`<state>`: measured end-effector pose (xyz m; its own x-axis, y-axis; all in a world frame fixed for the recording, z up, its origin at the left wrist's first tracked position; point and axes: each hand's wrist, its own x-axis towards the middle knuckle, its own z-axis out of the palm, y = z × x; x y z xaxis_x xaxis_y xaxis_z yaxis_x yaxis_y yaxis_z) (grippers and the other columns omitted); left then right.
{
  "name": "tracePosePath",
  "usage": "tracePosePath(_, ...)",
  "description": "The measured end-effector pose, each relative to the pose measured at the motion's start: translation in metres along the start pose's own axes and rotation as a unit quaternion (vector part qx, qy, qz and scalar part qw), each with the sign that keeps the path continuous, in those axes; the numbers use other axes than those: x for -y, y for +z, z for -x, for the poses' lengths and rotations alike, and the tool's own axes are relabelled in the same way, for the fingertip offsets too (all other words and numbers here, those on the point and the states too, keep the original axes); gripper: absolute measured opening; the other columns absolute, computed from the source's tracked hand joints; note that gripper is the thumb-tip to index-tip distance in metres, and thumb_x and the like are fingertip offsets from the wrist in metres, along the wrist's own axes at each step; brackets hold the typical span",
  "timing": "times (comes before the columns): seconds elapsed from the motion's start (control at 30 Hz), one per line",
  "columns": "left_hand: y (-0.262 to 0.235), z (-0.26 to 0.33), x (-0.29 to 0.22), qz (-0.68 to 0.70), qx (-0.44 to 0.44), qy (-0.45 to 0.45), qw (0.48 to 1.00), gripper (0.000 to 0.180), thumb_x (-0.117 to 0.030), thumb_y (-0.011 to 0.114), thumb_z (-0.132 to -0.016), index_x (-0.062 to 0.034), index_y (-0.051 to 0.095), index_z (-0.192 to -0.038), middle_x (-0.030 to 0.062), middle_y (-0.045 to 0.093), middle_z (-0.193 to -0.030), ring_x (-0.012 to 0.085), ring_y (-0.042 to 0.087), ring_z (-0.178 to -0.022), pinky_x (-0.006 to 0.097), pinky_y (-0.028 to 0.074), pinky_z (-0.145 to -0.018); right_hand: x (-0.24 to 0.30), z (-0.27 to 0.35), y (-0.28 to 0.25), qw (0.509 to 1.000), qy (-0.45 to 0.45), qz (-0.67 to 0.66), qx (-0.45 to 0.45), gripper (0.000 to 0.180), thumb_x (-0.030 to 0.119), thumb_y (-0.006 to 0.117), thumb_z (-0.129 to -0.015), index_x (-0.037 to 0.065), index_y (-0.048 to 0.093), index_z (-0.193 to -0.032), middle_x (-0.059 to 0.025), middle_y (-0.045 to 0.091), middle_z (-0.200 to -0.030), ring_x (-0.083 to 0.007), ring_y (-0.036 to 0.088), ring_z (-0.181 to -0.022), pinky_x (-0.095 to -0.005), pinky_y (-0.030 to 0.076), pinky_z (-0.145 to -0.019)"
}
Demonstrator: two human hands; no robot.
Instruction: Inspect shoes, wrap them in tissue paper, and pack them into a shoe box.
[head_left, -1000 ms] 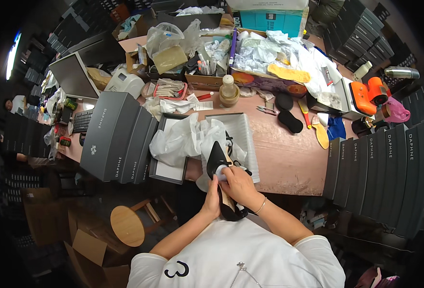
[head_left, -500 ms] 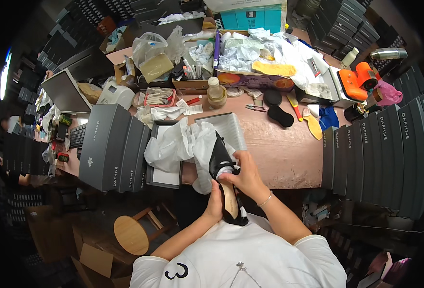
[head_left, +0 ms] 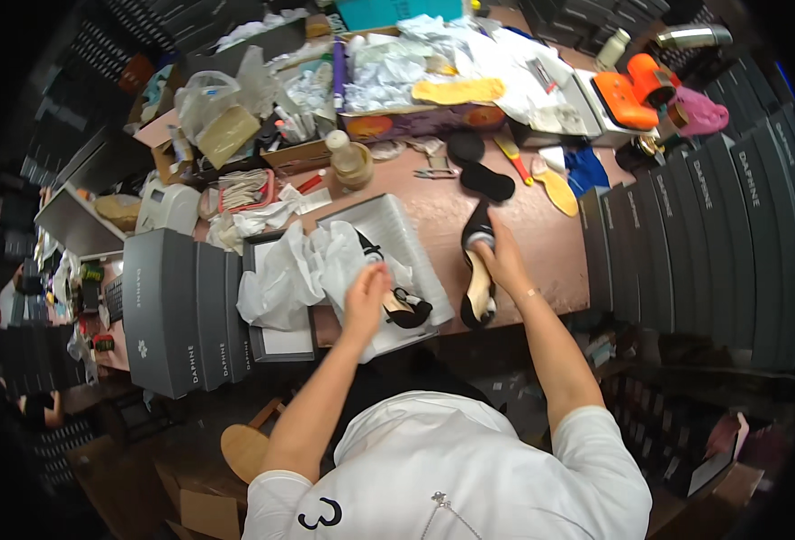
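Observation:
A black low-heeled shoe with a beige insole and pale stuffing in its front is in my right hand, upright on or just above the pink tabletop. My left hand has its fingers curled against a second black shoe, with a strap and bow, and hides its middle. That shoe rests on white tissue paper and a translucent foam sheet lining one grey box half. The other grey box half lies to its left, partly under the tissue.
Grey shoe boxes stand in rows at left and right. Beyond my hands lie a black brush, snips, a yellow insole, a bottle and a carton of crumpled paper. A wooden stool stands lower left.
My right hand has carried its shoe from close to my body to the tabletop at right. My left hand has left that shoe and moved forward and left to the second one.

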<state>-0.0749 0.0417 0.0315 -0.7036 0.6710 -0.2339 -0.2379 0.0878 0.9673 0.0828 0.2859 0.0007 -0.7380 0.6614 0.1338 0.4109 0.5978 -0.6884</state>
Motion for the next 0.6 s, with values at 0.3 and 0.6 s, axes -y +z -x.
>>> tracePosePath(0.3,-0.035,-0.014,-0.016,-0.708,0.233,0.129,0.654,0.027,-0.01,0.064,-0.074,-0.0059,0.062,-0.101,0.0132,0.059,-0.104,0.0332,0.058,-0.103,0.049,0.042,-0.095,-0.019,0.048,-0.012,0.945,-0.106,0.246,0.189,0.067,0.006,0.055,-0.081,0.021,0.037,-0.144,-0.0176,0.03,-0.148,-0.0364,0.032,-0.134,-0.0485,0.031,-0.106)
tracePosePath(0.6,-0.03,-0.059,-0.021,-0.645,0.377,0.207,0.632,0.034,-0.01,0.068,-0.07,-0.0078,0.064,-0.104,0.0115,0.062,-0.108,0.0298,0.051,-0.118,0.059,0.012,-0.113,-0.009,0.046,0.037,0.988,-0.088,0.061,0.107,0.05,0.0,0.057,-0.077,0.013,0.052,-0.126,-0.0114,0.05,-0.133,-0.0298,0.033,-0.135,-0.0516,0.021,-0.112)
